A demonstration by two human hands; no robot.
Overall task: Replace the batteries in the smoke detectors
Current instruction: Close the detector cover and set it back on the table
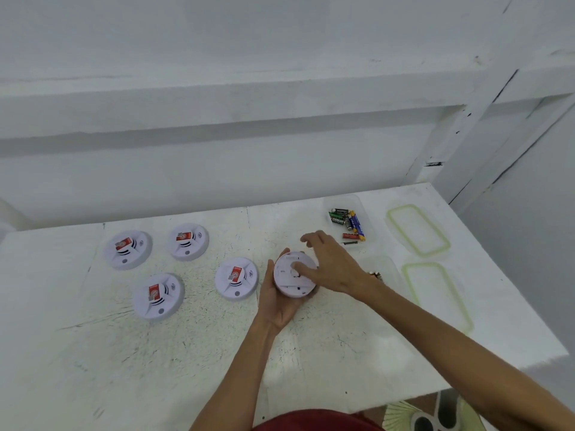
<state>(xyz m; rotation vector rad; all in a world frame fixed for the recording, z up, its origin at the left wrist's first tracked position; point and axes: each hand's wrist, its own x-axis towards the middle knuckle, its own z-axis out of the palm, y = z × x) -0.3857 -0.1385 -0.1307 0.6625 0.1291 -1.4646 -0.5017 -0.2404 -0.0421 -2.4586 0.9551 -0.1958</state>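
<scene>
My left hand cradles a round white smoke detector from below, its back side turned up, just above the table. My right hand rests on top of it, thumb pressing near the middle of the back and the other fingers spread over its far edge. Several more white smoke detectors with red stickers lie face up on the table to the left, the nearest one beside my left hand. A clear tub of batteries stands behind my right hand.
A second clear tub with a few batteries sits under my right wrist. Two green-rimmed lids lie at the table's right side. The white table ends at a wall behind and an edge on the right.
</scene>
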